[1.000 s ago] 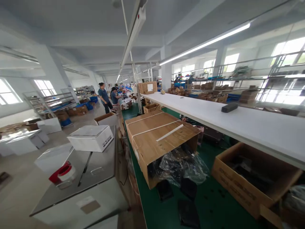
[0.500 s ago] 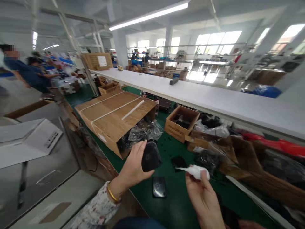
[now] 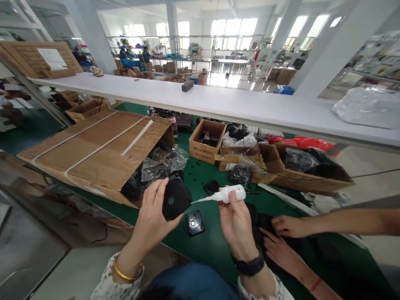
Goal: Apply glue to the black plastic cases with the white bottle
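Our left grip (image 3: 153,218) clasps a black part (image 3: 179,198) by its edges; our right grip (image 3: 236,221) holds a white bottle (image 3: 240,192), long axis crosswise, nozzle pointing left, tip at the part's right edge, contact uncertain. Beyond, on the bench (image 3: 215,227), a big carton (image 3: 100,154) holds dark, plastic-wrapped pieces; farther, a smaller box (image 3: 203,152) holds dark items.

Bottle label (image 3: 239,191) illegible (too small), co-worker's arms (image 3: 353,221) edge-cropped
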A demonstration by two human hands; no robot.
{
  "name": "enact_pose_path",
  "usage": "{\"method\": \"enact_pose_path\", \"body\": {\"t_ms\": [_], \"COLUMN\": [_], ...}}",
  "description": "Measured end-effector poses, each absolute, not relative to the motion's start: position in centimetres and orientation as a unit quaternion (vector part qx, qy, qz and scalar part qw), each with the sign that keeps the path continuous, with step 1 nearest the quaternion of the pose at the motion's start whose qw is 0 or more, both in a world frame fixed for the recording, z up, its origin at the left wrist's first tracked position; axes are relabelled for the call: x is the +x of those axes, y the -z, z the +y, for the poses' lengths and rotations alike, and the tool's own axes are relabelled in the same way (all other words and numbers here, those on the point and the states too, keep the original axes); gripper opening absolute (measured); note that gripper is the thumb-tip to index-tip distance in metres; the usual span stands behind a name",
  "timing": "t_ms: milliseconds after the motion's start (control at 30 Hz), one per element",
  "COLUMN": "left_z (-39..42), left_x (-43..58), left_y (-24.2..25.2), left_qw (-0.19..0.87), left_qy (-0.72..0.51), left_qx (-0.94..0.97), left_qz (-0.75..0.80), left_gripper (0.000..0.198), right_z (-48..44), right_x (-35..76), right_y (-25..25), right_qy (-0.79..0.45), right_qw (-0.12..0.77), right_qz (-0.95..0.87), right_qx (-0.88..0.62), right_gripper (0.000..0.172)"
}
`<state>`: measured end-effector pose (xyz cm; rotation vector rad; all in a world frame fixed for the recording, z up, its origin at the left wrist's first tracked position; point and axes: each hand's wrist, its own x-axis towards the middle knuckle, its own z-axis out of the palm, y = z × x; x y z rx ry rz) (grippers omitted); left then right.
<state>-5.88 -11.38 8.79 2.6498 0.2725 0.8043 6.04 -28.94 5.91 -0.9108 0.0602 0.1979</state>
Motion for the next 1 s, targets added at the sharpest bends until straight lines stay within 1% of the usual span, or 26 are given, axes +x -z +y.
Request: {"method": "enact_pose_path", "body": {"t_ms": [200,467,667,900,1000], "left_z": [-11.9,-12.3,-12.7,-13.0,-13.0], "left_x": [-5.0,-4.1,-3.4,-2.8,-2.6], "left_y": [-8.7,-8.5,-8.5,-8.6,-8.6], "left_qw": [0.162,0.122,0.115,0.108,0.107], "left_qy": [-0.294,-0.301,-0.302,-0.307,-0.309], "left_qx": [0.939,0.944,0.945,0.944,0.944], "left_qz": [0.071,0.058,0.052,0.046,0.039], "left_gripper": [0.086,0.082,0.081,0.080,0.080], "right_z": [-29.5,-30.2,-30.6,-30.9,-31.0], "right_x": [6.3,6.6,7.0,6.9,6.7], "right_y": [-5.9,-6.8,-7.0,-7.2,-7.1], "right_qy": [-0.089,-0.083,-0.061,-0.037,-0.029], "right_qw": [0.902,0.915,0.911,0.897,0.895], "right_qz": [0.051,0.073,0.073,0.053,0.025], "right_qx": [-0.420,-0.388,-0.402,-0.438,-0.444], "right_gripper": [0.038,0.039,0.044,0.044,0.042]}}
